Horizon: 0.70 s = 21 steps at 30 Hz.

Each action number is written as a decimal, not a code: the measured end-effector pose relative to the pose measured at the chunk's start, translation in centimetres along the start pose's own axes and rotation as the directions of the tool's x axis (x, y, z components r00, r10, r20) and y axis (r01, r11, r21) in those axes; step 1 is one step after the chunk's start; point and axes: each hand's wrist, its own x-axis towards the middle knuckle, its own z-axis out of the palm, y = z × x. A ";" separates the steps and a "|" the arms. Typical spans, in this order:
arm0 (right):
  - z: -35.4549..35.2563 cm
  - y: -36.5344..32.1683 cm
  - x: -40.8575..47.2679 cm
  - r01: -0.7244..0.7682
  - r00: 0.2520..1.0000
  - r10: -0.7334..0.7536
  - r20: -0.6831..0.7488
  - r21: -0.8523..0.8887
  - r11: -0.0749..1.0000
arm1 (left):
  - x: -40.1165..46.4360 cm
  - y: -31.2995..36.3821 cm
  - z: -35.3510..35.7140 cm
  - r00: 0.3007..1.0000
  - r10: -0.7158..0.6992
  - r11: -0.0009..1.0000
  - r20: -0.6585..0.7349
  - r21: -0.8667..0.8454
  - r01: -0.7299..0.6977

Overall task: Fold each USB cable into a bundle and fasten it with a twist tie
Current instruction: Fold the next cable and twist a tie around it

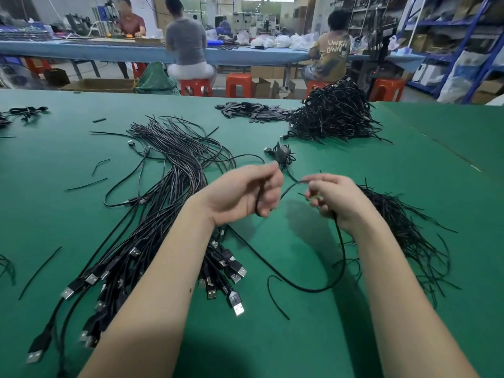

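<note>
Both hands pinch one thin black USB cable (341, 249): left hand (245, 195) grips folded end, right hand (331, 199) holds strand; slack loops below onto green surface (409, 159).

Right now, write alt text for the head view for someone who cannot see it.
Two bare hands hold one thin black USB cable above a green table: the left hand grips folded loops, the right hand pinches the next stretch. Loose black cables lie left, black twist ties right, and a finished heap behind.
</note>
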 end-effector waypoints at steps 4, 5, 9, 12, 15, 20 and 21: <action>1.4 -2.3 -1.4 0.278 0.960 -0.281 0.008 0.122 0.953 | 1.8 -1.9 0.9 0.970 -0.109 0.947 -0.216 0.274 0.168; 1.9 -2.7 -1.9 0.334 0.940 -0.338 0.039 0.093 0.938 | 2.4 -2.2 1.0 0.951 -0.045 0.959 -0.305 0.253 0.127; 2.8 -2.8 -3.0 0.339 0.875 -0.333 0.352 0.045 0.940 | 3.3 -2.4 0.8 0.886 0.115 0.977 -0.448 -0.113 -0.184; 2.0 -1.5 -3.0 0.142 0.754 -0.011 0.657 -0.146 0.979 | 2.5 -1.7 0.1 0.917 0.145 0.838 -0.372 -0.446 -0.313; 0.7 0.2 -2.6 -0.031 0.668 0.217 0.712 -0.264 0.964 | 1.7 -1.2 -0.4 0.924 0.173 0.799 -0.340 -0.500 -0.333; -0.4 0.9 -0.8 -0.011 0.920 0.106 0.378 -0.245 0.970 | 0.3 -1.0 -0.4 0.993 0.114 0.932 0.030 -0.348 -0.096; -0.5 0.7 -0.6 -0.009 0.952 0.070 0.298 -0.199 0.980 | 0.3 -1.1 -0.3 0.993 0.060 0.965 0.104 -0.260 -0.031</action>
